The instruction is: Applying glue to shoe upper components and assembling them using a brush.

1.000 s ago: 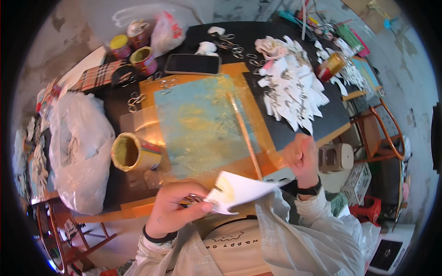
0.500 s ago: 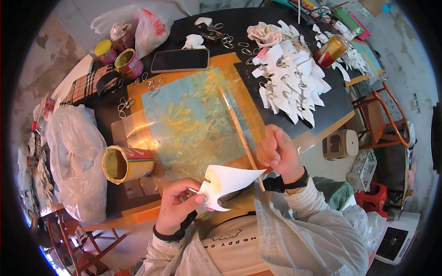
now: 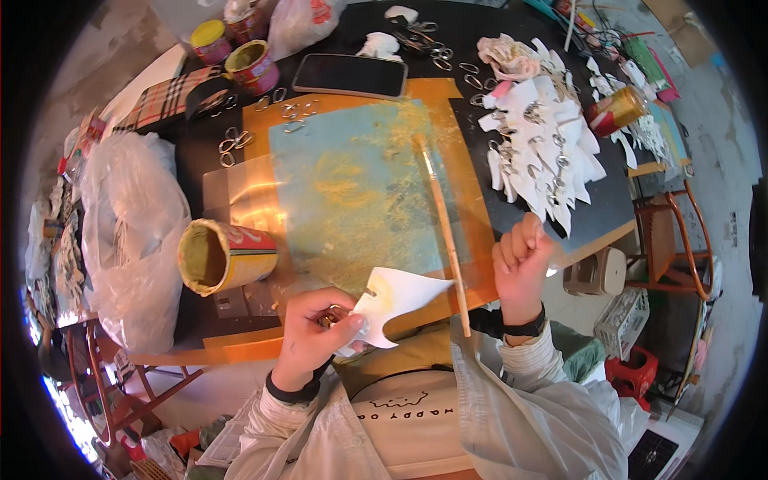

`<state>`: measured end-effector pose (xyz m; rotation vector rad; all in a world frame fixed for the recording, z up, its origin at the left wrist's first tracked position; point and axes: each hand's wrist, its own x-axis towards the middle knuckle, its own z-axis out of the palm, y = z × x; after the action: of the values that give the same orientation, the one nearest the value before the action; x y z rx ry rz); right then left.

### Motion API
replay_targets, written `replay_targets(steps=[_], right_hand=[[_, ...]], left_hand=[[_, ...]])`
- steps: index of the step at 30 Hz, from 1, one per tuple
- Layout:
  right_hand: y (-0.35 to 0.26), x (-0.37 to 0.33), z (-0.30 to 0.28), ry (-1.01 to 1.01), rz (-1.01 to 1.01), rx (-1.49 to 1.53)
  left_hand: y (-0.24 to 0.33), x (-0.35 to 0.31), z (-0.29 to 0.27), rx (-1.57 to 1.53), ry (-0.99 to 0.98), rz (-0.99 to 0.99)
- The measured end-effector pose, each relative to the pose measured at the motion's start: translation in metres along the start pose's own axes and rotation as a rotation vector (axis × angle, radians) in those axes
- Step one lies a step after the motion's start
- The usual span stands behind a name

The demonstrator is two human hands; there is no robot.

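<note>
Left hand (image 3: 318, 330) | white piece (image 3: 398, 299) | long axis rightward, tip slightly away

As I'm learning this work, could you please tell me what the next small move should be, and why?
I would perhaps bring the right hand to the free point of the white piece, to steady it: the left hand grips only the opposite end, along with shiny metal bits, while the right hand appears empty.

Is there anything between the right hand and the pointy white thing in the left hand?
Yes. A long brush with a brown wooden handle runs between the right hand and the flat, white, pointed piece in the left hand. I can't tell whether the piece's tip touches it.
</note>
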<state>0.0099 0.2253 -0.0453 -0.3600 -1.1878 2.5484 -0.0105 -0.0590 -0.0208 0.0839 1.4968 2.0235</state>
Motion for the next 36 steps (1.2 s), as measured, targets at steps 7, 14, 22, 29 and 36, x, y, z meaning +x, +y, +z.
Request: replay_targets(steps=[7, 14, 22, 29, 36], right_hand=[[-0.001, 0.0, -0.007, -0.064, 0.095, 0.119], [-0.001, 0.0, -0.003, -0.415, 0.18, 0.216], [0.002, -0.002, 0.004, -0.493, 0.182, 0.239], [-0.001, -0.003, -0.006, -0.349, 0.129, 0.138], [0.004, -0.003, -0.015, -0.256, -0.031, 0.23]], left_hand=[[-0.013, 0.003, -0.007, 0.06, 0.074, 0.124], [-0.017, 0.003, -0.011, 0.014, 0.076, 0.117], [-0.013, 0.004, -0.007, 0.018, 0.088, 0.095], [-0.017, 0.005, -0.008, 0.038, 0.085, 0.138], [-0.02, 0.006, -0.007, 0.054, 0.096, 0.177]])
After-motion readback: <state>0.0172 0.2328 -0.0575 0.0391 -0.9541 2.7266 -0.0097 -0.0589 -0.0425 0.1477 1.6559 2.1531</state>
